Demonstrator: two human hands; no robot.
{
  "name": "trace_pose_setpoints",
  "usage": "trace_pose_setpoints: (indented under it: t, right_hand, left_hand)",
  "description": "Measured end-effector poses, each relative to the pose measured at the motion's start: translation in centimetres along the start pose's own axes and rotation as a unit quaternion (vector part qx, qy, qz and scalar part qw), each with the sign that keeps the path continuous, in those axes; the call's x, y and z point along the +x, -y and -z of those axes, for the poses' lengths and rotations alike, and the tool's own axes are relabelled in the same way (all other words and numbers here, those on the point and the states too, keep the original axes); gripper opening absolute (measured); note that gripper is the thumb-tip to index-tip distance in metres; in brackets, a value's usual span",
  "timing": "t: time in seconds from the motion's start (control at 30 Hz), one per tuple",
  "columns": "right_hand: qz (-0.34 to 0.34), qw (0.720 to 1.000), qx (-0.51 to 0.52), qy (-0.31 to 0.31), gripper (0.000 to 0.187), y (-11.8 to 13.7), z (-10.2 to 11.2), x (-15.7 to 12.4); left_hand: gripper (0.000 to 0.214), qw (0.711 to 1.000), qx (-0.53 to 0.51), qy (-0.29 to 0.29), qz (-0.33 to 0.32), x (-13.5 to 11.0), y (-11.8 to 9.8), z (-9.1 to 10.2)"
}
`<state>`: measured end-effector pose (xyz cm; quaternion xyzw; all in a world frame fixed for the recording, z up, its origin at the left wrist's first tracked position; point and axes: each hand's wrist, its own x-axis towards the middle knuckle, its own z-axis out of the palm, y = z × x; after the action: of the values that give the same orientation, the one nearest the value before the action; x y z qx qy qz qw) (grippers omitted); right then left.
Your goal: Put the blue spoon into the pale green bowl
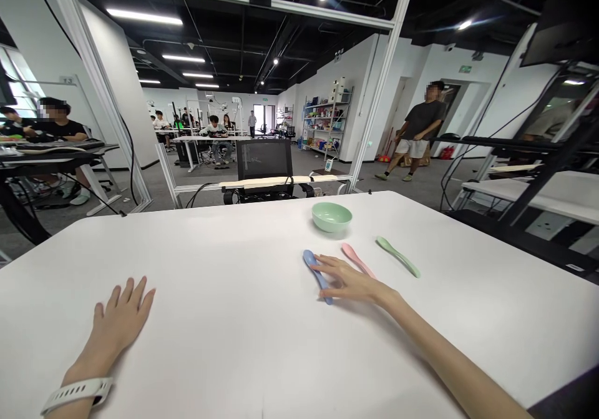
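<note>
White worktop [224, 319] fills the foreground. Beyond its far edge stands an aluminium-profile frame [381, 82], with a mesh-backed chair [264, 160] near the middle. A bystander in a dark T-shirt and light shorts [421, 122] is on the carpeted floor, far right.

Right hand [350, 280]: reaches in from the lower right, over the blue spoon. Grip open, thumb and fingers parted about the handle; whether the skin touches the spoon cannot be told. Left hand [121, 319]: palm down at left, fingers spread, grip open and holding nothing, well apart from the utensils.

Pale green bowl [332, 226]: upright near the far edge, beyond the spoons.

Three spoons, all lying on the worktop. Green spoon [397, 256]: rightmost, slanting. Blue spoon [321, 280]: leftmost, under the right hand. Pink spoon [356, 259]: between the two, handle end hidden by the right hand.

White wristband [77, 393]: on the left wrist.
</note>
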<state>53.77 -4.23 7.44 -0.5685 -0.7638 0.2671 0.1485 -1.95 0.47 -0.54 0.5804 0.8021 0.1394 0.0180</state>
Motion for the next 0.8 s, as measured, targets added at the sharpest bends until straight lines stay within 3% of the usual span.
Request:
trace_pose_setpoints:
  t: [0.17, 0.27, 0.37, 0.47, 0.53, 0.6, 0.7, 0.8]
  right_hand:
    - [0.013, 1.0, -0.004, 0.009, 0.079, -0.6, -0.1, 0.3]
    - [0.042, 0.998, -0.009, -0.047, 0.08, -2.8, 1.2, 0.6]
    - [0.035, 0.981, -0.006, -0.192, 0.068, -7.0, 3.5, 0.8]
    - [-0.018, 0.943, -0.031, -0.331, 0.057, -12.4, 5.4, 0.5]
    - [-0.055, 0.936, -0.05, -0.343, 0.05, -15.4, 5.8, 0.2]
    - [-0.076, 0.944, -0.064, -0.316, 0.045, -17.2, 5.9, 0.0]
    - [-0.074, 0.946, -0.078, -0.306, 0.047, -17.2, 5.5, 0.3]
    - [-0.039, 0.939, -0.075, -0.334, 0.05, -14.7, 4.5, 1.2]
  left_hand:
    - [0.081, 1.0, 0.023, 0.021, 0.005, -0.5, -0.7, 0.6]
    - [0.088, 0.999, 0.032, 0.039, 0.001, -0.9, -1.1, 1.0]
    - [0.092, 0.999, 0.03, 0.037, -0.006, -0.9, -1.0, 1.2]
    - [0.096, 0.999, 0.022, 0.035, -0.016, -0.5, -0.5, 0.9]
    - [0.097, 0.999, 0.021, 0.039, -0.014, -0.1, -0.1, 0.8]
    - [0.097, 0.999, 0.03, 0.042, -0.011, 0.3, 0.2, 0.6]
    - [0.095, 0.998, 0.044, 0.049, -0.017, 0.5, 0.5, 0.6]
    - [0.096, 0.997, 0.049, 0.059, -0.016, 0.4, 0.4, 0.8]
